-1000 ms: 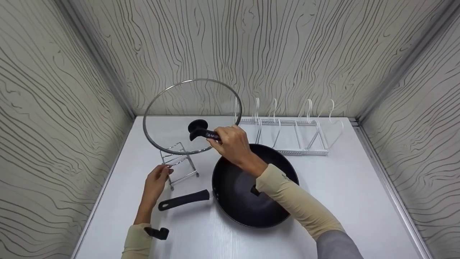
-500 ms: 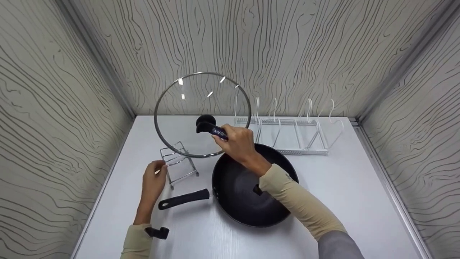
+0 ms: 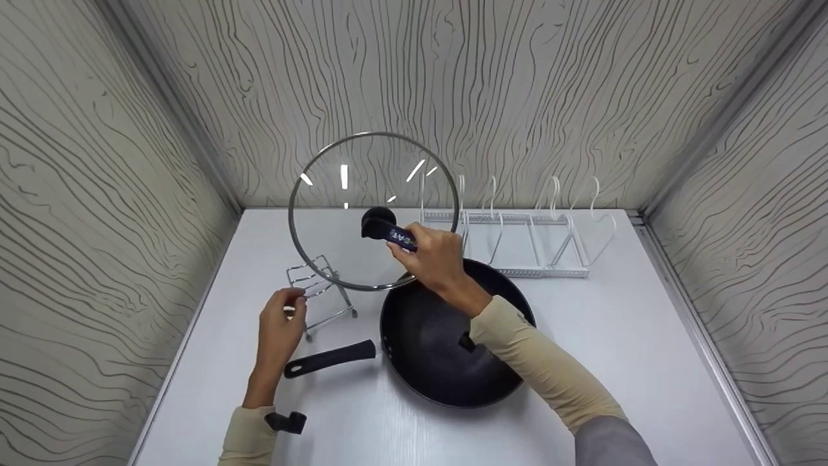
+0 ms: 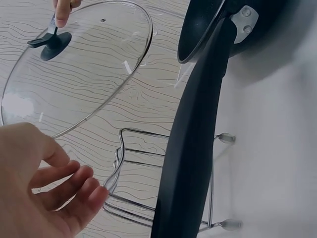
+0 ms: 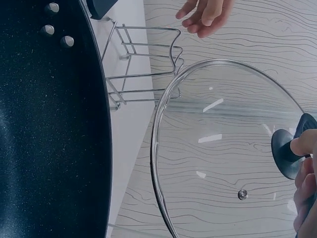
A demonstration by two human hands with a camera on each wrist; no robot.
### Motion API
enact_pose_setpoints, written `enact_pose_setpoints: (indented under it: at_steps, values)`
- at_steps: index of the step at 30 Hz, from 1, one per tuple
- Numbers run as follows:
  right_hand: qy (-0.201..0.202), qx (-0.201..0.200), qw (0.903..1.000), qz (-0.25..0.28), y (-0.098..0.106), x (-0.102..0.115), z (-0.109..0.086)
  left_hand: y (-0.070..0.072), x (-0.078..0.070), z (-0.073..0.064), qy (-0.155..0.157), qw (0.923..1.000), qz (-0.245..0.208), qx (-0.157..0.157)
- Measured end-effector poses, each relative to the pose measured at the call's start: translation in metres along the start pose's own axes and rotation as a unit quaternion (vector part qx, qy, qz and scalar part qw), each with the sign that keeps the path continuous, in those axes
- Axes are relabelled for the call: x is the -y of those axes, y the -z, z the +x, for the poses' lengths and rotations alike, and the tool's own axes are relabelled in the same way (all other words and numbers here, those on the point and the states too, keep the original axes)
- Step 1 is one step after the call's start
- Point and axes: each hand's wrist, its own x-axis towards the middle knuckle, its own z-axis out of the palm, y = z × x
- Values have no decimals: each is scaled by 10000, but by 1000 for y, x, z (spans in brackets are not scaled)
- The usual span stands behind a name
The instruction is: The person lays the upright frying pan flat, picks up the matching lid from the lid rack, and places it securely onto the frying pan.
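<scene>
A clear glass lid [image 3: 343, 239] with a metal rim is raised and tilted, its face turned toward the head camera. My right hand [image 3: 435, 259] grips its black handle [image 3: 391, 232]. Below the lid's lower left edge stands a small chrome wire rack [image 5: 143, 76]. Close beside that rack is my left hand [image 3: 279, 327], fingers loosely bent and holding nothing; the right wrist view shows a gap between its fingertips and the wires. Under my right forearm sits a black frying pan [image 3: 440, 356], its long handle [image 3: 330, 358] pointing left. In the head view, the lid's rim overlaps the rack's top; contact cannot be told.
A white rack [image 3: 543, 273] with upright wire dividers stands at the back right, behind the pan. The white table [image 3: 647, 362] is enclosed by wood-patterned panels [image 3: 414, 84] at the back and both sides.
The lid, in my right hand, has moved to the right and its face has tilted, now showing light reflections. My left hand has drawn slightly back from the wire rack, its fingers loosening.
</scene>
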Motion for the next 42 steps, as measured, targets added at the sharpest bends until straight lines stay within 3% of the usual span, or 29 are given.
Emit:
enact_pose_setpoints:
  at_steps: [5,9,14,20,25,31,42]
  values:
    - [-44,122,9999,-25,1,-2,-1,-3,-3,-3,-21,9974,368,613]
    - [-108,194,9998,-19,1,-4,-3,-9,-7,-8,-194,9887,881,1198]
    - [-157,239,9995,-129,3,-6,-6,-15,-7,-15,-312,9732,1207,1931]
    - [-168,191,9990,-369,6,-9,-9,-19,-6,-23,-407,9487,1333,2839]
    - [-304,174,9985,-426,8,-13,-11,-24,-4,-26,-485,9309,1339,3363]
    - [-378,214,9982,-419,12,-18,-14,-32,-1,-30,-665,9189,1561,3561]
    - [-271,391,9975,-525,22,-23,-20,-41,5,-36,-992,9158,2109,3272]
